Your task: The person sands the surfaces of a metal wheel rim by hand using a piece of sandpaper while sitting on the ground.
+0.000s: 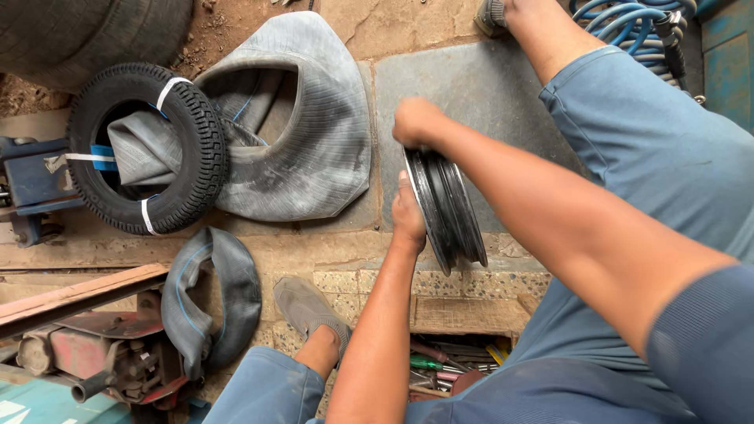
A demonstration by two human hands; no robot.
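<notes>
- Black, round metal wheel rim (445, 208) stands on edge on the stone floor (487, 86).
- Left hand (408, 213) braces its side; right hand (418, 122) closed over the top edge.
- Likely stiff, heavy, smooth: best gripped at the rim flanges.

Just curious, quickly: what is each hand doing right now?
Left hand: pressed against the black wheel rim, steadying it.
Right hand: closed over the rim's top edge.

Wheel rim (448, 206) looks like dark painted metal, smooth with a dull sheen. At 9 o'clock the small tyre (149, 149) is matt black rubber, chunky tread. Floor (471, 86) is rough grey stone, dusty. The inner tube (212, 298) is limp, matt rubber.
</notes>
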